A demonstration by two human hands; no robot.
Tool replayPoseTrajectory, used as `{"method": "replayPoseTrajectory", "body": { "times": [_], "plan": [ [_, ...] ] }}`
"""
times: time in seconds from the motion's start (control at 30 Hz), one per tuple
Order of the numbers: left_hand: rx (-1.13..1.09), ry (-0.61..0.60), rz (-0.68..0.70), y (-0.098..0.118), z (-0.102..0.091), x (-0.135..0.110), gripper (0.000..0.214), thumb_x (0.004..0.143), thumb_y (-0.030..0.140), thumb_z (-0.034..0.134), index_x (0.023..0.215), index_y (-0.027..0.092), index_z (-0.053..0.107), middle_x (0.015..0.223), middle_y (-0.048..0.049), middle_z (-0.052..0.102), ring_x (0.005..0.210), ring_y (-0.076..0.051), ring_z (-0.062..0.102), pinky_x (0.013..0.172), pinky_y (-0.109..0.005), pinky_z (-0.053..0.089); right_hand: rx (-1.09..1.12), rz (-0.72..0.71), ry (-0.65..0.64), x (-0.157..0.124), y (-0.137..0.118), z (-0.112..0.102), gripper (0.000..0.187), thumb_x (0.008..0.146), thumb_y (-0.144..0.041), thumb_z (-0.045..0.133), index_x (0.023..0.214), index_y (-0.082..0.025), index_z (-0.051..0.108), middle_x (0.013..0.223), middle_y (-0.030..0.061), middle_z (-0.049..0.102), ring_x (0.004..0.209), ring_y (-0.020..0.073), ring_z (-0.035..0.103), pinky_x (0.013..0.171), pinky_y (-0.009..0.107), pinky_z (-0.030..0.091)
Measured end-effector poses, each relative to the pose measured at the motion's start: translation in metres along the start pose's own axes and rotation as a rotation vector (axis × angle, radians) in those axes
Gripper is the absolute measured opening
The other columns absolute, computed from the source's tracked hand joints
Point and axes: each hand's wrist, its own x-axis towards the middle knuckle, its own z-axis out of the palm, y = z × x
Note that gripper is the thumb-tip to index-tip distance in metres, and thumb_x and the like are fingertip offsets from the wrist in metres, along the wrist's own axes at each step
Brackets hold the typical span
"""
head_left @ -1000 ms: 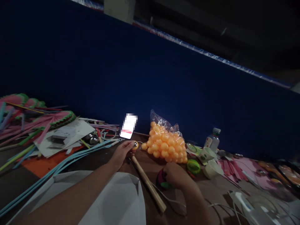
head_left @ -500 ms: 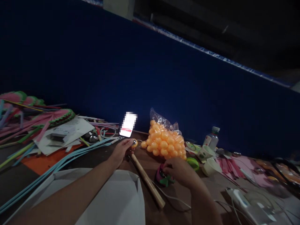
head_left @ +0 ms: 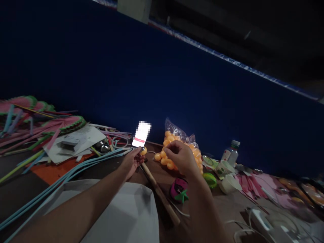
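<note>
Left hand pinches a small orange ball at the top of a wooden stick.

The left hand (head_left: 131, 161) has its fingers closed on the orange ball (head_left: 143, 151). The wooden stick (head_left: 160, 195) lies on the table (head_left: 106, 172), its long way running from the ball back toward the person. The right hand (head_left: 180, 158) hovers just beside the ball, fingers curled narrow, holding nothing I can see.

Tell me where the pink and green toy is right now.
In the head view it lies on the table, low and right of centre: the pink toy sits beside the wooden stick, below the right hand.
</note>
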Motion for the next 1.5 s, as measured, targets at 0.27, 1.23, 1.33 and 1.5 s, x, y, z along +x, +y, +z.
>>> {"method": "replayPoseTrajectory", "body": {
  "times": [0.27,1.23,1.33,1.5],
  "plan": [
    [-0.066,-0.022,0.002,0.000,-0.001,0.000,0.016,0.080,0.026,0.064,0.084,0.011,0.064,0.073,-0.0042,0.065,0.055,-0.008,0.058,0.052,-0.020,0.049,0.297,0.208,0.075,0.008,0.021,0.051,0.030,0.069,-0.041,0.066,0.065,-0.021,0.044,0.050,-0.0074,0.047,0.045,0.0111,0.051,0.043,0.021,0.036],
    [0.002,-0.065,0.001,0.001,0.002,-0.006,0.013,0.083,0.023,0.059,0.088,0.012,0.063,0.075,-0.0046,0.065,0.055,-0.008,0.059,0.048,-0.018,0.048,0.451,0.256,-0.007,0.002,0.031,0.069,0.016,0.063,-0.030,0.069,0.068,-0.017,0.062,0.054,-0.0048,0.055,0.048,0.0086,0.045,0.045,0.021,0.035],
    [-0.008,-0.098,0.010,0.000,0.001,-0.005,0.014,0.083,0.024,0.060,0.089,0.012,0.064,0.075,-0.0042,0.065,0.057,-0.009,0.060,0.049,-0.018,0.049,0.416,0.274,-0.001,0.001,0.032,0.070,0.014,0.064,-0.029,0.068,0.070,-0.017,0.063,0.055,-0.0042,0.056,0.048,0.0089,0.047,0.045,0.020,0.035],
    [-0.013,-0.088,0.028,-0.001,0.001,-0.005,0.014,0.082,0.023,0.061,0.088,0.012,0.064,0.075,-0.0044,0.066,0.057,-0.009,0.060,0.050,-0.018,0.051,0.411,0.277,-0.012,0.002,0.039,0.074,0.016,0.068,-0.030,0.065,0.077,-0.017,0.065,0.061,-0.0030,0.059,0.049,0.0094,0.048,0.047,0.021,0.038]
  ]
}}
